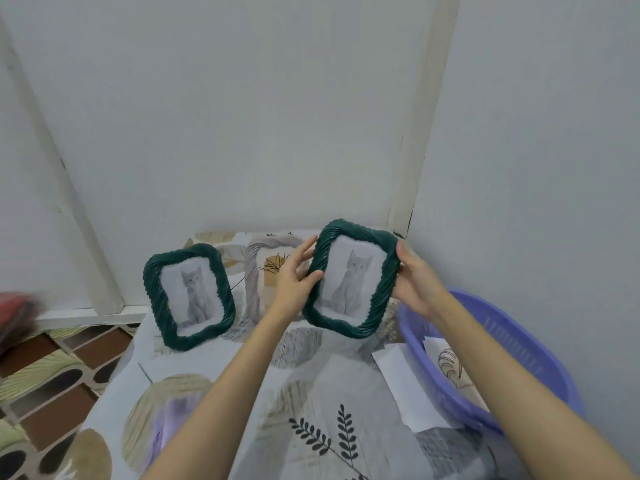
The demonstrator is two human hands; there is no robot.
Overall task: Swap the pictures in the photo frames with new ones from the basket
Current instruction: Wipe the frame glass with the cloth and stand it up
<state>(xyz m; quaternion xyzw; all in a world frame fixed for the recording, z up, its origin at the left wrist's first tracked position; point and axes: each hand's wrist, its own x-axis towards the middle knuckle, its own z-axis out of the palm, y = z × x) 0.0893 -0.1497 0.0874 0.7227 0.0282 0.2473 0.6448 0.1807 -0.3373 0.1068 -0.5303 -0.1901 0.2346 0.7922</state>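
I hold a dark green twisted-rim photo frame (351,278) with a grey kitten picture in the air above the table, tilted to the right. My left hand (296,277) grips its left edge and my right hand (414,282) grips its right edge. A second green frame (188,296) with the same kitten picture stands upright at the left. Between them a pale lilac frame (258,271) holding a leaf drawing stands partly hidden behind my left hand. A purple plastic basket (512,344) at the right holds paper pictures (450,367).
A cloth with leaf and circle patterns (311,410) covers the table. A white sheet of paper (405,386) lies beside the basket. White walls close off the back and right. Patterned floor tiles (52,375) show at the left, with a blurred red object (14,313) at the edge.
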